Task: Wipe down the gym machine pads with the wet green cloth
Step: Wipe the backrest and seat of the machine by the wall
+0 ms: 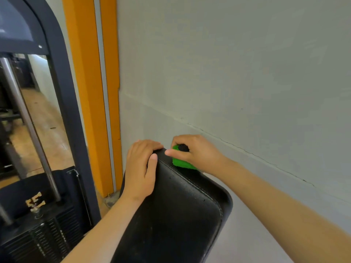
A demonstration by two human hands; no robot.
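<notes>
A black padded machine backrest [176, 215] with white stitching rises from the bottom centre toward the wall. My left hand [141, 170] grips the pad's top left corner, fingers curled over its upper edge and thumb on the front face. My right hand [193, 151] holds the bunched green cloth [183, 164] against the pad's top right edge, behind the stitched seam. A small dark patch shows in the cloth between my fingers. Most of the cloth is hidden under that hand.
A grey wall [237, 73] stands close behind the pad. An orange door frame [89, 92] runs down beside it. On the left are the machine's black frame [62, 95], a steel guide rod [24, 114] and the weight stack [38, 230].
</notes>
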